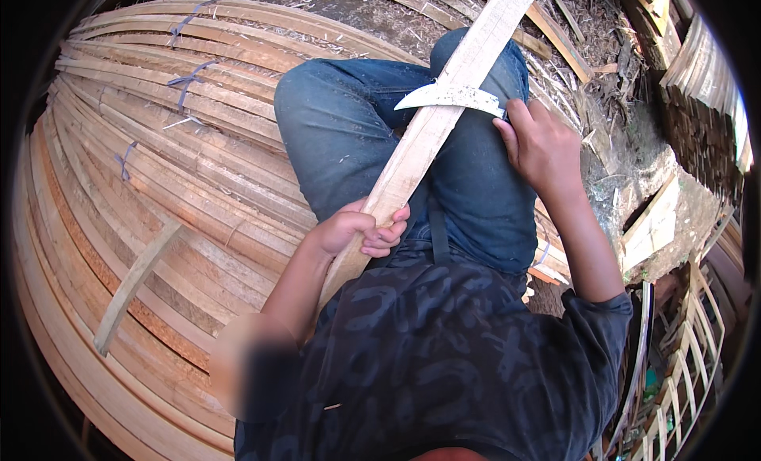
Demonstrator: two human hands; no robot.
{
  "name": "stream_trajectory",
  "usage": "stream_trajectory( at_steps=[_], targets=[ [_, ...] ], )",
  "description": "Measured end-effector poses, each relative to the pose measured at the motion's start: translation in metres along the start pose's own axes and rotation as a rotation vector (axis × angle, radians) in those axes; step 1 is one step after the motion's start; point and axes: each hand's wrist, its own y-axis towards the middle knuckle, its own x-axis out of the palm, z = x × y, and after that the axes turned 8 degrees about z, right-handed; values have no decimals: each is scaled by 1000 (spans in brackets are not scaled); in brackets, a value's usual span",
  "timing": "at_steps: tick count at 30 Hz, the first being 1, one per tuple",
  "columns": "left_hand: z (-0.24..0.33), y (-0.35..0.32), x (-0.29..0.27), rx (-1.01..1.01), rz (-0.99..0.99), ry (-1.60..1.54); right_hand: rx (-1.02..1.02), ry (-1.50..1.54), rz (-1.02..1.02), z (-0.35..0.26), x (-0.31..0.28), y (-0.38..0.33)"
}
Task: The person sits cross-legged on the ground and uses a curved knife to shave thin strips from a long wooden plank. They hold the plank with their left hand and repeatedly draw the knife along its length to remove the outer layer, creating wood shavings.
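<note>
A long pale wooden plank slants across my lap, from beside my body up past my knee. My left hand is wrapped round its lower part, fingers curled over the edge. In my right hand is a curved machete with a light blade; its handle is mostly hidden in the closed fingers. The blade lies crosswise on the plank's upper face, above my bent knees, its pointed tip reaching past the left edge.
Bundles of long wooden strips, tied with blue cord, spread out on my left. A short loose slat lies across them. Wood shavings and scraps litter the ground ahead. More stacked slats stand at the far right, above a lattice of strips.
</note>
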Motion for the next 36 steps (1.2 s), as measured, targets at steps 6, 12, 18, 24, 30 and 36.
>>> stream_trajectory(
  at_steps=[6, 12, 18, 24, 30, 36],
  targets=[
    [-3, 3, 1, -25, -7, -12, -4, 17, -5, 10, 0, -6],
    [3, 11, 0, -45, -66, -38, 39, 265, -155, -11, -8, -11],
    [6, 12, 9, -41, -17, 37, -14, 74, -71, 4, -8, 5],
    [5, 16, 8, -76, -29, -17, 18, 61, -89, -12, -18, -9],
    [11, 21, 25, -40, 67, 120, 79, 31, -12, 16, -5, -17],
    [9, 25, 13, -71, -11, 80, 263, 324, -273, -1, -21, -14]
  ],
)
